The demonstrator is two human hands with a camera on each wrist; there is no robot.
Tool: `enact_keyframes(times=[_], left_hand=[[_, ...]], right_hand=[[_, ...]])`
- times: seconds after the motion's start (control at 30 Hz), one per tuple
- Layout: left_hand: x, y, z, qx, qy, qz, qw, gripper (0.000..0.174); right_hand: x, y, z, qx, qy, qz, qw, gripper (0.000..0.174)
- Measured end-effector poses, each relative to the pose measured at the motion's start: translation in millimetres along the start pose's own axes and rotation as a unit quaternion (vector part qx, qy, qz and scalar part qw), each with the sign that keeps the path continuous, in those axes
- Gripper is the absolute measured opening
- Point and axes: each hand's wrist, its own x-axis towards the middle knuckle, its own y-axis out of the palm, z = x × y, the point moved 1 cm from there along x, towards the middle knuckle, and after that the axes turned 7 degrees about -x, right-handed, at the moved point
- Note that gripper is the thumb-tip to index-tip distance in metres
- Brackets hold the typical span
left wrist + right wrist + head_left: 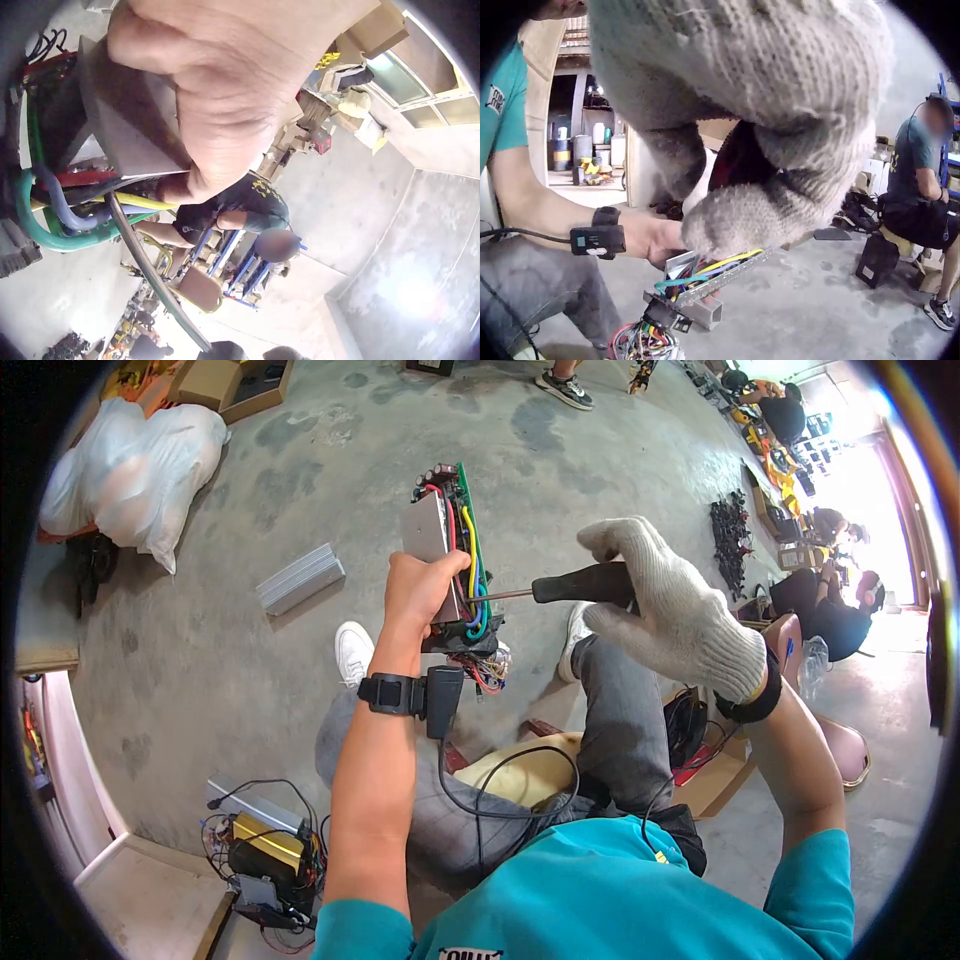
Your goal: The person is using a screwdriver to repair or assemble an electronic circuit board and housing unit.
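My bare left hand point(420, 592) grips a grey metal plate point(427, 530) joined to a green circuit board point(463, 485) with red, yellow, blue and green wires. In the left wrist view the thumb and fingers point(217, 90) pinch the plate's edge. My gloved right hand point(690, 610) holds a screwdriver by its dark handle point(585, 584); its shaft point(154, 277) reaches in among the wires beside the plate. Where the tip touches is hidden. In the right wrist view the glove point(742, 97) curls round the handle, above the wired assembly point(712, 279).
A silver metal housing point(300, 578) lies on the floor ahead, left of the assembly. White plastic bags point(140, 475) stand at the far left. A gold-coloured device with cables point(268, 842) sits at lower left. An open cardboard box point(715, 780) is by my right leg. Another person point(919, 165) sits nearby.
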Motion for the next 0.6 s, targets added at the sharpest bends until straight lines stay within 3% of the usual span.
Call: enact_keyframes(times=[0.07,0.1,0.17,0.3,0.37,0.5,0.57,0.6], left_hand=[[-1.3,1.7,-3.3,-0.063,0.008,0.040,0.997,0.030],[-1.2,1.0,-4.6,-0.062,0.010,0.044,0.997,0.030],[-2.7,0.8,-7.2,-0.030,-0.015,0.041,0.999,0.029],[-6.9,1.6,-12.4,-0.081,0.002,0.073,0.994,0.029],[-4.9,2.2,-9.1,-0.075,0.000,0.068,0.995,0.029],[-4.8,1.3,-7.0,-0.079,0.007,0.076,0.994,0.029],[-1.7,1.2,-2.4,-0.079,0.010,0.077,0.994,0.029],[0.0,2.4,-1.3,-0.081,0.011,0.080,0.993,0.029]], right_hand=[[1.8,1.1,-6.4,-0.024,-0.088,-0.018,0.996,0.046],[1.2,0.1,-2.5,-0.026,-0.085,-0.022,0.996,0.046],[1.4,-3.6,10.5,-0.016,0.036,0.034,0.999,0.052],[5.4,-8.6,15.4,-0.033,0.111,0.074,0.991,0.052],[1.0,0.2,5.3,-0.032,-0.019,0.002,0.999,0.048],[4.6,4.1,0.0,0.014,-0.079,-0.038,0.996,0.043],[7.1,1.2,4.7,0.026,0.059,0.010,0.998,0.041],[8.0,-2.6,5.5,0.027,0.060,0.007,0.998,0.041]])
